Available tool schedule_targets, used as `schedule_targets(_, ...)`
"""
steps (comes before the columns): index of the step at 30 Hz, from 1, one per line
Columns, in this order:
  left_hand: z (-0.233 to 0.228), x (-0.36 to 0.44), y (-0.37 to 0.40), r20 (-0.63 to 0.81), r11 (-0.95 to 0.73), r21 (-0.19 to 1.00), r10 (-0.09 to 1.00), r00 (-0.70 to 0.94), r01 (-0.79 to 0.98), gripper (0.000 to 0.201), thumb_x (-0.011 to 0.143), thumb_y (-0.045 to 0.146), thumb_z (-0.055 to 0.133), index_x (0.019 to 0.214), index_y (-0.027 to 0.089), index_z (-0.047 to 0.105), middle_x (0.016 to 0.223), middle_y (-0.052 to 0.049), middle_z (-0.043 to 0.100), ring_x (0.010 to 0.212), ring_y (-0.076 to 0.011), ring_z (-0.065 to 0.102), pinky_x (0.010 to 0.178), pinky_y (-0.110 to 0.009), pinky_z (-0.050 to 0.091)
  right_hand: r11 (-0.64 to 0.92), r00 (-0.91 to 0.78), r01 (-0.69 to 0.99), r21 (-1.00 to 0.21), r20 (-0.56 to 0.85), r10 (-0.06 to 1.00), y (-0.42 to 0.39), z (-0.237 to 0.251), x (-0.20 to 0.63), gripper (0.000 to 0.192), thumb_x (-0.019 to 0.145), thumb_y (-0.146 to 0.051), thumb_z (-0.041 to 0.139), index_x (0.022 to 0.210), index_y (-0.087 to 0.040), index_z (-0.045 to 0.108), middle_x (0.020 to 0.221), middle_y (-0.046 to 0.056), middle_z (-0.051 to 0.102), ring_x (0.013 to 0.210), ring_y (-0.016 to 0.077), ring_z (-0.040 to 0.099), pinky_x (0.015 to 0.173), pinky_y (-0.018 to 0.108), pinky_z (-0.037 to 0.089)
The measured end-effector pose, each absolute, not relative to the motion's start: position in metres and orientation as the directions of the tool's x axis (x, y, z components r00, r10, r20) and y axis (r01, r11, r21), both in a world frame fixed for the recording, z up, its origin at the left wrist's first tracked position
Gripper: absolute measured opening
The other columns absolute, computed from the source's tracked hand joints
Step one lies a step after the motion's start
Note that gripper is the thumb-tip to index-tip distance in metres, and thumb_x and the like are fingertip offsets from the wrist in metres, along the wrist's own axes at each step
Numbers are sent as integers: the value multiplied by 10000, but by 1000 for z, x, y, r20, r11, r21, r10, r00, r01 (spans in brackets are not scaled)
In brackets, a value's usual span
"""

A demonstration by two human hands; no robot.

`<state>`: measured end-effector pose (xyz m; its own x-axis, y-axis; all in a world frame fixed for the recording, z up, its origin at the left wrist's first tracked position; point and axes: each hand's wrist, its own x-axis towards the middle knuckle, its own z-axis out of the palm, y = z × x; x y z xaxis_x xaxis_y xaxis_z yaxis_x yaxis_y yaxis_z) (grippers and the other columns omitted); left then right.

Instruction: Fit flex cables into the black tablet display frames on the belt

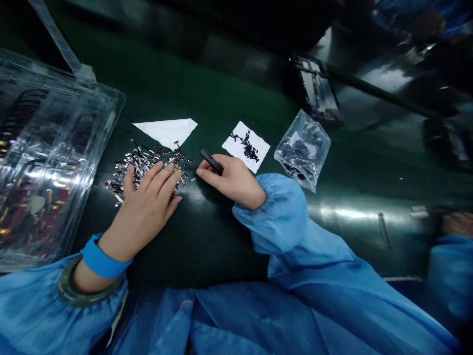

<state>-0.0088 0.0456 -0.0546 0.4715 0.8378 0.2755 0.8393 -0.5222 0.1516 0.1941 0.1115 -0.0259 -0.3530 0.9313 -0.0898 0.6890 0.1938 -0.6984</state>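
Observation:
My left hand (148, 204) lies palm down with its fingers spread over a pile of small flex-cable parts (136, 162), which have dark and shiny metallic ends. The fingers cover part of the pile. To the right of it, my right hand (234, 178) is closed around a slim black tool (212, 161); its working end is hidden, so its exact kind cannot be made out. A tiny white piece (193, 179) lies on the table between the hands. Beyond my right hand, small black pieces (248, 146) are scattered on a white paper square (260, 162).
A white paper sheet (166, 129) touches the pile's far side. At left stand stacked clear plastic trays (99, 113) holding parts. A clear bag (305, 148) of black pieces lies right of the paper square, near a black frame-like device (318, 91). Another person's sleeve (451, 271) shows at far right.

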Motion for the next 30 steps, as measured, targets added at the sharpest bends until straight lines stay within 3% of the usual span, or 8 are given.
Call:
schedule_targets(3, -56, -9, 46, 283, -527, 150, 834, 475, 836, 417, 968, 245, 458, 1354, 86, 480, 1379, -204, 547, 1327, -366, 467, 1108, -651, 241, 189, -319, 690, -699, -59, 946, 114, -33, 171, 154, 868, -268, 575, 888, -162, 684, 848, 14, 671, 780, 146, 602, 745, 270, 437)
schedule_targets(13, -56, -8, 46, 284, -526, 148, 834, 474, 837, 402, 982, 242, 414, 1322, 52, 514, 1352, -211, 568, 1302, -377, 489, 1069, -672, 267, 183, -254, 850, -495, -80, 964, 114, -39, 144, 223, 902, -283, 543, 1023, -191, 706, 981, 55, 696, 930, 228, 640, 805, 343, 464)
schedule_targets(20, -54, -8, 46, 291, -523, 145, 834, 469, 840, 407, 987, 250, 405, 1323, 46, 509, 1361, -204, 564, 1293, -373, 496, 1056, -683, 285, 226, -256, 776, -589, 33, 966, 113, -40, 157, 210, 892, -342, 549, 939, -185, 681, 896, 39, 681, 830, 186, 624, 773, 322, 477)
schedule_targets(25, -54, -7, 45, 277, -521, 152, 838, 470, 840, 400, 988, 244, 406, 1333, 67, 503, 1385, -187, 548, 1311, -366, 481, 1068, -685, 273, 412, -363, 683, -603, 209, 908, 109, -47, 176, 241, 878, -241, 494, 1011, -181, 686, 931, 49, 681, 875, 179, 621, 784, 303, 493)
schedule_targets(30, -54, -7, 45, 253, -515, 172, 847, 467, 840, 403, 985, 251, 400, 1327, 69, 513, 1365, -209, 559, 1325, -369, 467, 1080, -690, 254, 458, -471, 731, -506, 112, 875, 104, -50, 177, 373, 881, -232, 477, 1198, -195, 670, 1014, 71, 663, 902, 194, 622, 783, 310, 498)
